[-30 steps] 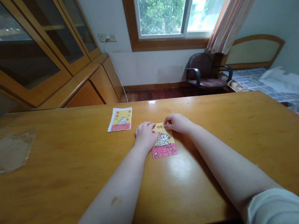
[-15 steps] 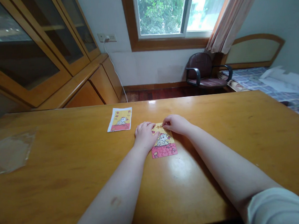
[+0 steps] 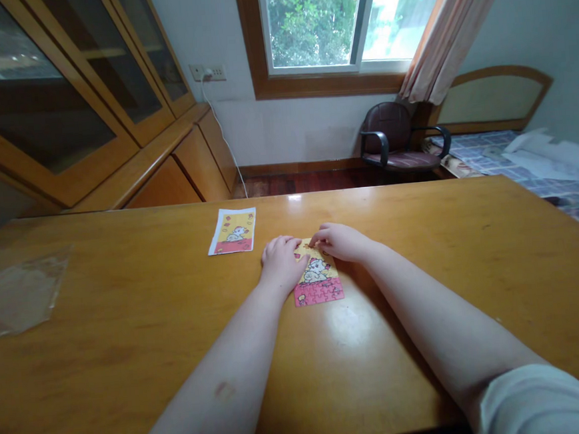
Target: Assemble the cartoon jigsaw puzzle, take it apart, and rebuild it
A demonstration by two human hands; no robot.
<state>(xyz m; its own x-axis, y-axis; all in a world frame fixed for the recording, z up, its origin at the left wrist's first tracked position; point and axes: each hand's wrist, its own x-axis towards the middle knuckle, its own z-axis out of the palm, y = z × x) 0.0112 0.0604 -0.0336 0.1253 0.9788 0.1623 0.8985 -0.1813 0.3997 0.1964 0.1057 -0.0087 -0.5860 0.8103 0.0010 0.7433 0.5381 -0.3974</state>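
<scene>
Nearest on my feed, a pale shirt sleeve (image 3: 539, 404) cuts in at the bottom right corner, and both bare forearms reach up the surface (image 3: 132, 383) toward its middle. The left hand (image 3: 281, 261) lies palm down over the left side of a small jigsaw puzzle (image 3: 319, 283), fingers loosely together, resting on it with no visible grip. The right hand (image 3: 340, 242) is curled, its fingertips (image 3: 315, 240) down at the puzzle's top end. They're drawn close together, but I can't tell whether a piece is between them.

The puzzle sits mid-surface, closer to the far edge. Its pink lower band and white cartoon animal look assembled, and the yellow top end is the part in play, too small and too covered by the hands for me to count what's left.

Just left of it, near the far edge, a printed picture card (image 3: 231, 231) shows a matching design. Out by the left edge lies a sheet of clear plastic (image 3: 19, 294). Past the far edge, I've got a dark office chair (image 3: 393, 135) under the window (image 3: 314, 21), with a bed (image 3: 557, 176) off to the right.
</scene>
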